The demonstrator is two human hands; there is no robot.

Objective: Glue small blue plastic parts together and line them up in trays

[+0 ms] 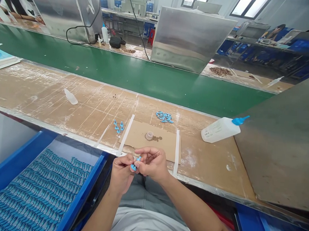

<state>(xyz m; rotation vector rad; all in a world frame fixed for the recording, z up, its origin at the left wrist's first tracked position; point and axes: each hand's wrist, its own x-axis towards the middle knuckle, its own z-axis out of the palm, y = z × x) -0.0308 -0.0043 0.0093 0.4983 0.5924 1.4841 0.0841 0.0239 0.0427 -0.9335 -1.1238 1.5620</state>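
Note:
My left hand [122,172] and my right hand [153,163] meet just in front of the bench edge, fingers closed. Between their fingertips is a small blue plastic piece [133,167], partly covered, so its full shape is hidden. Both hands appear to pinch it. Beyond them a cardboard sheet [135,132] is taped down, carrying a small clear cup [149,135] beside brown wet-looking spots. Several similar blue pieces [118,127] stand upright left of the sheet. Behind it lies a pile of small flat blue parts [164,116].
A white bottle with a blue nozzle [220,130] leans at the right, near a metal box [286,144]. A small squeeze bottle [70,96] lies at the left. Below left, a blue tray [87,181] holds rows of blue parts. A green belt [135,79] runs behind the bench.

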